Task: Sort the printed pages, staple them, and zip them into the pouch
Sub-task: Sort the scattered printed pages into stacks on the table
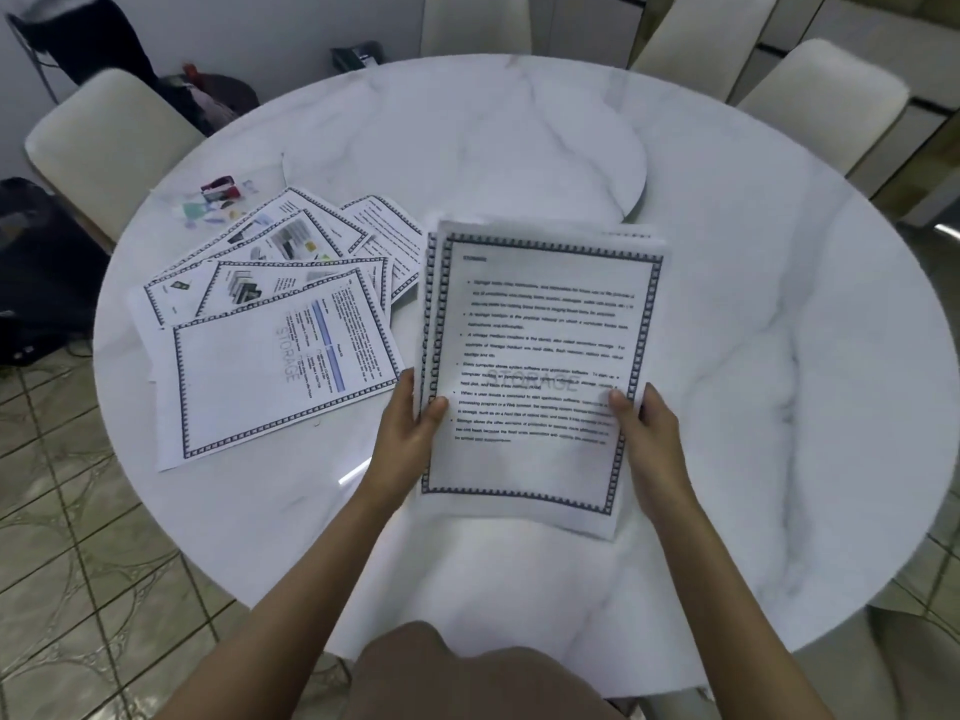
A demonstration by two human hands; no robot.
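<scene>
The left hand [410, 426] and the right hand [652, 428] hold a stack of printed pages [535, 356] by its lower side edges, fingers [407, 387] curled around it, over the marble tabletop [753, 252]. Left of the stack, loose pages [270, 335] lie fanned out. Beyond them lie small coloured items [221, 194], too blurred to name.

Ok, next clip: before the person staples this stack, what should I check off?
1. Grip on the held stack: ok, left hand and right hand pinch its lower side edges.
2. Edges aligned: not ok, a rear sheet sticks out along the left edge.
3. All pages gathered: not ok, loose pages lie fanned on the table.
4. Stapler at hand: cannot tell, the small red-and-dark item beyond them is too blurred.
5. Page order: cannot tell, the text is blurred.
</scene>
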